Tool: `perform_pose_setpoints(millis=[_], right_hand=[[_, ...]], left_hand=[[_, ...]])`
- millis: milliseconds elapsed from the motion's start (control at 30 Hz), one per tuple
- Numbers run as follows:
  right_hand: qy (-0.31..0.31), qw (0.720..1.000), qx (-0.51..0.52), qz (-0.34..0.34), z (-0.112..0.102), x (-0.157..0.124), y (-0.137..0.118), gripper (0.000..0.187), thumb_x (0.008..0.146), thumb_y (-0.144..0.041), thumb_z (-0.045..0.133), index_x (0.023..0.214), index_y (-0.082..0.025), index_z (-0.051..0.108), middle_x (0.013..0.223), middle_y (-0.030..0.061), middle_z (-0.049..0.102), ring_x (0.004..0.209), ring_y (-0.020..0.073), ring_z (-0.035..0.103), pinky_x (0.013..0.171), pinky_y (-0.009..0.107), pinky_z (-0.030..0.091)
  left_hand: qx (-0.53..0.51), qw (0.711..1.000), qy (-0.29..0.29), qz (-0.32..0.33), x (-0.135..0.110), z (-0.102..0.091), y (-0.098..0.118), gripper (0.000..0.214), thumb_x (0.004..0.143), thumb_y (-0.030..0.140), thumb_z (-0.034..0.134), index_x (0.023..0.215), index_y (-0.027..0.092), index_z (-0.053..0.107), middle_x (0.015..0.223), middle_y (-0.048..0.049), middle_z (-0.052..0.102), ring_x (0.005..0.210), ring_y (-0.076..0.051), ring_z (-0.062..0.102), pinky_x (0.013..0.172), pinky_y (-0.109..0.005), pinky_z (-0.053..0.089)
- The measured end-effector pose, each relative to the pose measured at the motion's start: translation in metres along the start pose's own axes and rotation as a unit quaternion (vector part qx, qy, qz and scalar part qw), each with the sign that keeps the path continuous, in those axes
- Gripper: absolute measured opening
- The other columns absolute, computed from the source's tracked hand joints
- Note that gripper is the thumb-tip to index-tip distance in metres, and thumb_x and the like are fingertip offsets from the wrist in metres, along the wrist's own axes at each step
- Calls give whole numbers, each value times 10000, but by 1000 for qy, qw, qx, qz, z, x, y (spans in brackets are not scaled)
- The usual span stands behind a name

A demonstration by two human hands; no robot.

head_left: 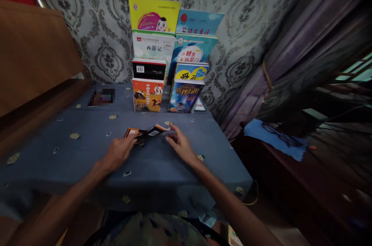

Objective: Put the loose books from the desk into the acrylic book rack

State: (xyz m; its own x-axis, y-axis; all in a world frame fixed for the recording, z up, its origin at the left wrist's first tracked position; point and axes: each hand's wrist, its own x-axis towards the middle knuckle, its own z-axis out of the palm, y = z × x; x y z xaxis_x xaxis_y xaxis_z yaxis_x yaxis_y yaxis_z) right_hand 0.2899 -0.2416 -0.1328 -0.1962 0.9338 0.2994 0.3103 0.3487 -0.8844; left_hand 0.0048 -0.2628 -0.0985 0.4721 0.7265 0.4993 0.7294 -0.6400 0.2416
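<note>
A small dark book with orange corners (147, 132) lies open or bent on the blue patterned tablecloth (87, 149). My left hand (119, 152) curls its fingers on the book's left edge. Beside the right end of the book my right hand (179, 142) rests, fingers stretched out and touching it. Behind the book, two stepped rows of children's books (171, 56) stand against the wall, an orange one (147, 94) at the front left and a dark blue one (183, 96) at the front right.
A wooden headboard or panel (31, 52) rises at the left. Purple curtains (305, 52) hang at the right, tied back. A blue cloth (276, 137) lies on a dark wooden surface to the right of the table. Patterned wallpaper covers the back wall.
</note>
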Motion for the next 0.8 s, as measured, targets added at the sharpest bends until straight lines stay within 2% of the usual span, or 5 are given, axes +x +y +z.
perform_pose_setpoints(millis=[100, 267, 500, 633, 800], right_hand=[[36, 994, 91, 45, 17, 14, 3, 605, 846, -418, 696, 1396, -257, 501, 1255, 95, 648, 895, 205, 710, 837, 392, 586], [-58, 965, 252, 48, 44, 27, -13, 412, 840, -546, 687, 1110, -242, 621, 1041, 41, 678, 764, 172, 713, 728, 334, 594], [5, 982, 182, -47, 34, 36, -46, 298, 924, -528, 598, 982, -236, 614, 903, 13, 654, 751, 167, 673, 708, 304, 541], [27, 994, 82, -64, 25, 28, -48, 221, 976, -428, 527, 1019, -224, 603, 862, 12, 638, 760, 171, 659, 720, 305, 514], [17, 997, -1, -69, 27, 15, -39, 178, 992, -361, 479, 1001, -222, 590, 809, 13, 650, 777, 189, 643, 743, 317, 486]], left_hand=[[-87, 994, 53, -43, 3, -16, 6, 305, 1034, 340, 330, 966, 208, 597, 672, 25, 603, 537, -120, 561, 566, -221, 404], [-179, 967, 127, -128, 18, -34, 18, 390, 1014, 438, 353, 740, 207, 508, 603, 49, 460, 533, -108, 446, 543, -224, 365], [-269, 917, 234, -177, 43, -29, 9, 492, 968, 629, 386, 694, 225, 442, 632, 30, 433, 606, -137, 415, 566, -250, 370], [-290, 917, 199, -191, 36, -13, -4, 439, 983, 588, 369, 784, 220, 504, 709, 13, 491, 671, -156, 478, 644, -270, 417], [-218, 948, 120, -197, 14, -3, -14, 339, 989, 481, 368, 887, 208, 540, 750, -1, 580, 722, -176, 562, 684, -281, 440]])
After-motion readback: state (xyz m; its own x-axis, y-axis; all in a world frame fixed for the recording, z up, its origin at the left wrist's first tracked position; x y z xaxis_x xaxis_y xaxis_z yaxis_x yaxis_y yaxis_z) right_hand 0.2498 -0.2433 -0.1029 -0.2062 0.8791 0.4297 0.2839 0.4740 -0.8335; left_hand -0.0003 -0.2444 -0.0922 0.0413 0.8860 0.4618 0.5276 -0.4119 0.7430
